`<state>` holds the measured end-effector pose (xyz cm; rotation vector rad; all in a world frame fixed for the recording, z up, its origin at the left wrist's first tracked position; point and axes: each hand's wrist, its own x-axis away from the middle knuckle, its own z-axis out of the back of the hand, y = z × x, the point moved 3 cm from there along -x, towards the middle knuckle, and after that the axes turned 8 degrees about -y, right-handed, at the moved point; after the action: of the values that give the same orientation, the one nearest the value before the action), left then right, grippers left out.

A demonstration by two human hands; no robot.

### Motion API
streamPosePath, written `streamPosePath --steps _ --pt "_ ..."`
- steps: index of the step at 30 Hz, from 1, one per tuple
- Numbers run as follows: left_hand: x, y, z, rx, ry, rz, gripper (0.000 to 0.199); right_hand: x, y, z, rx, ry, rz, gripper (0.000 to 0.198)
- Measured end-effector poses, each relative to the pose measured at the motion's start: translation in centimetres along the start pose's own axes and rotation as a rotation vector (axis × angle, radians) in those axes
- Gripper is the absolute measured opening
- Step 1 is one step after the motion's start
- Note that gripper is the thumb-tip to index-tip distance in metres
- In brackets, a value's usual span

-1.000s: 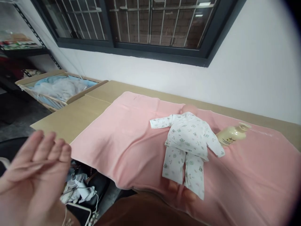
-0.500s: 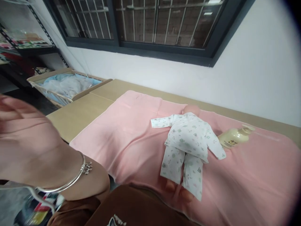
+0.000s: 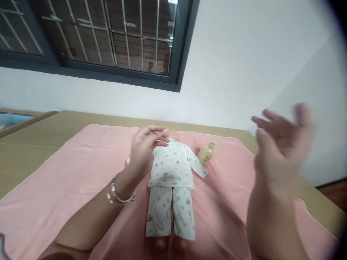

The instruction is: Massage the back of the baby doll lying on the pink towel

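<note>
The left hand [image 3: 143,148], half-curled and empty, has swung in from the edge to beside the clothed doll [image 3: 173,164]; whether they touch cannot be told. The doll lies centred now, seemingly within both hands' reach, a bottle [image 3: 207,153] just beside its sleeve. The blurred right hand [image 3: 282,144], newly in view, is raised, empty, fingers apart. Tan table [image 3: 35,130], pink cloth [image 3: 230,206] over it, barred window [image 3: 116,39] behind, then white wall [image 3: 230,79]
</note>
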<state>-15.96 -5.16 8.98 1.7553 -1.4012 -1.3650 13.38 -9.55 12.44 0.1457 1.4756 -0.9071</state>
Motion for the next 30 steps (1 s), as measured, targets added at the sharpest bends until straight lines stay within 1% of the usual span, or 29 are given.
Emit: streamPosePath --steps 1,2,3,4,5,6,9,11,12,14,16,19,21,26,30 --pt "-0.7 -2.5 -1.2 0.032 -0.064 0.104 0.010 0.6 1.9 -0.8 0.037 -0.030 -0.045 0.062" --pt "-1.2 -4.9 -2.5 0.077 -0.127 0.205 0.011 1.3 3.9 -1.7 0.120 -0.075 -0.114 0.053" --pt "-1.7 -7.2 -4.0 0.131 -0.176 0.301 0.013 2.1 5.9 -3.0 0.232 -0.193 -0.198 0.047" --pt "-2.1 -9.3 -5.4 0.205 -0.205 0.409 0.016 3.0 7.7 -4.1 0.301 -0.297 -0.251 0.047" --pt "-2.4 -11.1 -6.8 0.274 -0.183 0.522 0.017 3.8 9.2 -5.2 0.338 -0.379 -0.270 0.049" --pt "-2.7 -12.5 -8.2 0.331 -0.161 0.592 0.017 4.6 10.4 -6.2 0.365 -0.457 -0.271 0.052" --pt "-3.7 -14.9 -11.8 0.454 -0.042 0.621 0.015 6.6 12.5 -7.9 0.493 -0.569 -0.270 0.055" --pt "-4.1 -15.8 -13.3 0.526 0.014 0.644 0.016 7.7 13.0 -8.3 0.601 -0.621 -0.237 0.053" --pt "-4.3 -16.4 -13.8 0.549 0.032 0.669 0.018 8.2 13.1 -8.4 0.648 -0.638 -0.213 0.052" --pt "-4.6 -17.5 -13.9 0.536 0.038 0.712 0.022 9.1 13.6 -8.5 0.707 -0.646 -0.156 0.052" --pt "-4.8 -18.8 -13.3 0.532 0.015 0.758 0.023 9.8 14.1 -8.5 0.736 -0.623 -0.125 0.051" --pt "-4.6 -20.1 -12.2 0.553 -0.090 0.810 0.035 10.4 14.8 -8.8 0.766 -0.589 -0.138 0.054" --pt "-4.3 -20.3 -11.7 0.556 -0.164 0.817 0.045 10.5 14.9 -9.0 0.777 -0.590 -0.156 0.055" --pt "-3.3 -19.3 -10.6 0.549 -0.272 0.776 0.064 10.0 13.8 -9.1 0.789 -0.605 -0.221 0.055" --pt "-2.3 -17.2 -9.5 0.566 -0.318 0.761 0.067 9.3 13.2 -8.7 0.791 -0.660 -0.309 0.053"
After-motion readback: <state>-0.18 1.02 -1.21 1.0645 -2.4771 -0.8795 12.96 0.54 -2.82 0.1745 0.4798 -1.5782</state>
